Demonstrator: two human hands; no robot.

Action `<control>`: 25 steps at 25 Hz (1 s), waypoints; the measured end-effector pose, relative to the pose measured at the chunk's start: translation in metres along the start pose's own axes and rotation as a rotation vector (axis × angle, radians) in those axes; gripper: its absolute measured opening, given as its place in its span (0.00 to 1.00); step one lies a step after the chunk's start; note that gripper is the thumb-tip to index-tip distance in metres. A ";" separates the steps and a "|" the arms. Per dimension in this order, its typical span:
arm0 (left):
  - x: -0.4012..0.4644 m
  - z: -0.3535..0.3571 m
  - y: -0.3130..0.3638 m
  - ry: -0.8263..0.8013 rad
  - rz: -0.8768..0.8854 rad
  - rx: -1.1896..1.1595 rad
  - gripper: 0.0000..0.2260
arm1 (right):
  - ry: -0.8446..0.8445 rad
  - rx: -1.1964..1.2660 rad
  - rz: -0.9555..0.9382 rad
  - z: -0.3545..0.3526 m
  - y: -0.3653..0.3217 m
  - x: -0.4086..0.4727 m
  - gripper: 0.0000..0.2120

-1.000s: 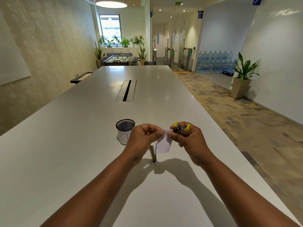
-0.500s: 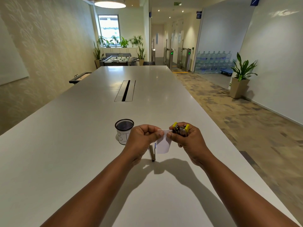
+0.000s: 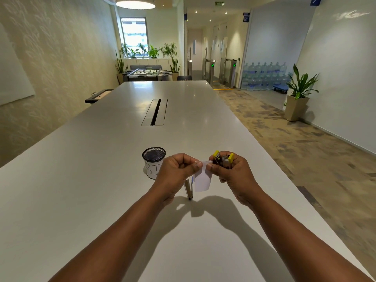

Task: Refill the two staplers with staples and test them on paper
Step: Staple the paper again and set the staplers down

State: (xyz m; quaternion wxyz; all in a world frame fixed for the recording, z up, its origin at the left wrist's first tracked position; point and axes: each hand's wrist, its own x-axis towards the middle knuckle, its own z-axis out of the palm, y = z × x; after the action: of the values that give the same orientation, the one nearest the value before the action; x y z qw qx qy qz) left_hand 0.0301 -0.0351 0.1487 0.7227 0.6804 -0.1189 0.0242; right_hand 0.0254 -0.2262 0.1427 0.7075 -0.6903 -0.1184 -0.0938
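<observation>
On my head view there's a long white table [image 3: 101, 180] running down an office room toward a foosball table [image 3: 147, 74] and a window with plants, with a potted plant [image 3: 300, 94] off to the right by the wall. Down the middle of the table sits a cable slot [image 3: 155, 112]. Closer in, a black mesh cup [image 3: 154, 164] with a paper label stands just left of the hands. The left hand [image 3: 176, 173] is curled, pinching the top left edge of a small white paper [image 3: 202, 181] between thumb and fingers. The right hand [image 3: 234, 176] pinches the paper's top right edge and also clutches a yellow stapler [image 3: 222, 159] against its fingers, its yellow ends poking up above the knuckles. The paper hangs between both hands, above the tabletop. Just below the left hand, a second stapler [image 3: 188, 190], grey metal, rests on the table; I can't tell whether the hand touches it.
</observation>
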 end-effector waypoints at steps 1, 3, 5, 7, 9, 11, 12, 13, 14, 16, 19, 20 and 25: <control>0.000 0.000 0.000 -0.001 0.004 0.005 0.05 | -0.013 -0.003 -0.005 0.000 -0.001 0.000 0.10; -0.001 0.000 0.001 -0.002 0.009 0.016 0.06 | -0.047 -0.025 -0.018 -0.001 -0.003 0.000 0.09; 0.000 -0.001 0.001 -0.001 0.013 0.027 0.06 | -0.073 -0.082 -0.043 -0.002 -0.006 0.001 0.06; 0.000 -0.002 0.001 0.002 0.019 0.049 0.06 | -0.084 -0.143 -0.065 -0.004 -0.009 0.002 0.05; -0.001 -0.002 0.000 0.005 0.025 0.065 0.06 | -0.076 -0.158 -0.065 -0.005 -0.010 0.002 0.06; -0.001 -0.001 -0.001 0.011 0.027 0.061 0.07 | -0.037 -0.083 -0.043 -0.003 -0.009 0.001 0.09; -0.001 -0.001 -0.002 0.017 0.025 0.056 0.07 | -0.015 -0.020 -0.028 -0.001 -0.007 0.000 0.12; -0.002 0.000 -0.002 0.024 0.020 0.047 0.08 | 0.004 0.037 -0.014 0.000 -0.004 -0.001 0.14; -0.002 0.000 -0.003 0.029 0.011 0.036 0.08 | 0.023 0.071 -0.008 0.002 -0.001 -0.002 0.15; -0.003 0.002 -0.005 0.023 -0.009 0.007 0.08 | 0.070 0.082 -0.014 0.005 0.005 -0.003 0.15; -0.004 0.006 -0.007 0.023 -0.045 -0.036 0.08 | 0.157 0.046 -0.026 0.010 0.012 -0.007 0.08; -0.004 0.006 -0.007 0.032 -0.056 -0.052 0.07 | 0.160 0.045 -0.019 0.011 0.013 -0.008 0.07; -0.004 0.005 -0.011 0.054 -0.101 -0.136 0.06 | 0.013 0.105 0.102 0.012 0.017 -0.012 0.06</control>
State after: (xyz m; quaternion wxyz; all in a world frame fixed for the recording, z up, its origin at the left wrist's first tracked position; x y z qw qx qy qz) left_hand 0.0275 -0.0407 0.1373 0.7705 0.6340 -0.0664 -0.0021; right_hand 0.0183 -0.2146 0.1228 0.7473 -0.6569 -0.0834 -0.0558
